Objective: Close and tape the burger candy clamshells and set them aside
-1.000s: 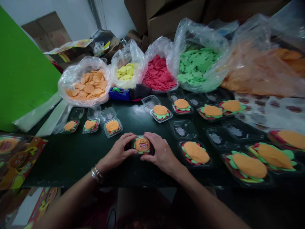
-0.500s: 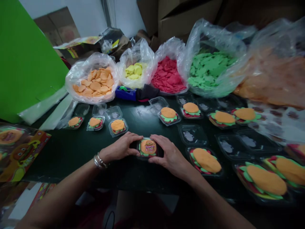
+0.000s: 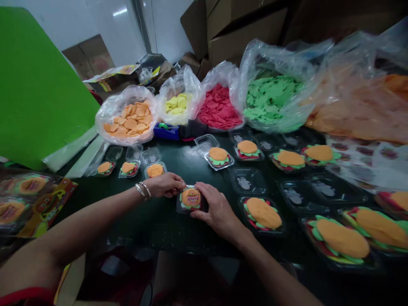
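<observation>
In the middle of the dark table sits a closed clear plastic box (image 3: pixel 191 198) with a toy burger inside and a printed burger label on its lid. My right hand (image 3: pixel 218 208) grips its right side, fingers along the top edge and thumb at the lower front. At the box's upper left corner is my left hand (image 3: pixel 167 185), with bracelets on the wrist and fingers pinched together. What lies between those fingertips is too small to make out. Just behind my left hand stands an open box with a burger (image 3: pixel 155 171).
Several open burger boxes (image 3: pixel 263 213) line the right side. Bags of orange discs (image 3: pixel 130 121), yellow discs (image 3: pixel 176 103), red pieces (image 3: pixel 219 106) and green pieces (image 3: pixel 270 95) stand behind a blue tape dispenser (image 3: pixel 166 131). A sticker sheet (image 3: pixel 360 159) lies right; printed packaging (image 3: pixel 47 204) lies left.
My left hand has left the box's left side and closed into a pinch at its upper left corner. My right hand still holds the box. The view has shifted slightly.
</observation>
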The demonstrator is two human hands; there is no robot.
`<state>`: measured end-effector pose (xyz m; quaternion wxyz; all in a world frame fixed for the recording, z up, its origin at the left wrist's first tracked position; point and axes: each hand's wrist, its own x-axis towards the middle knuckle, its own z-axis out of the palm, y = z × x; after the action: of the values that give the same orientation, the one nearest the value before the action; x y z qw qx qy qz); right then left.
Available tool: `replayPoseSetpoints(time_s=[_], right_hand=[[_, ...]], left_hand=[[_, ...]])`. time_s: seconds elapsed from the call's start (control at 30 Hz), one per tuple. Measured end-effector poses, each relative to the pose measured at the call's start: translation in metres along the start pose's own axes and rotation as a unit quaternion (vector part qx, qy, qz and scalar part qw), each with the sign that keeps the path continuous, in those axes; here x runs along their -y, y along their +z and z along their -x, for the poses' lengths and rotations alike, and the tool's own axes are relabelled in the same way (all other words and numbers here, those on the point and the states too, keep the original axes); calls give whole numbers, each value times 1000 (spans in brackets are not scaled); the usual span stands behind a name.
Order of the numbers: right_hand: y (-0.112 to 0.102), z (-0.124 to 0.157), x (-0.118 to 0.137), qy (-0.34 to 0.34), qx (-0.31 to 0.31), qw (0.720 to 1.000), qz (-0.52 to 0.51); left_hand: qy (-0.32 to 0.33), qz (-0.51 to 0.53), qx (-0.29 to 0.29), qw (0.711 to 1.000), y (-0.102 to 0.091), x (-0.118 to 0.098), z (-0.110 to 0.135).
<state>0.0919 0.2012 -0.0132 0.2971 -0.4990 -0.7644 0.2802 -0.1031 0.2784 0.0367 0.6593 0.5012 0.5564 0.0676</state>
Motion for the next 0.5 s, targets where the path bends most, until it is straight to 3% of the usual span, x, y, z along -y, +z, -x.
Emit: replayPoseSetpoints(time_s=[0.27,0.5], right_hand=[[-6,3,9,5,19,999,37],[-8,37,27,24,49,997,50]], left_hand=[[-14,73,-22,997,13,5,5],[-12,93,-26,995,42,22,33]])
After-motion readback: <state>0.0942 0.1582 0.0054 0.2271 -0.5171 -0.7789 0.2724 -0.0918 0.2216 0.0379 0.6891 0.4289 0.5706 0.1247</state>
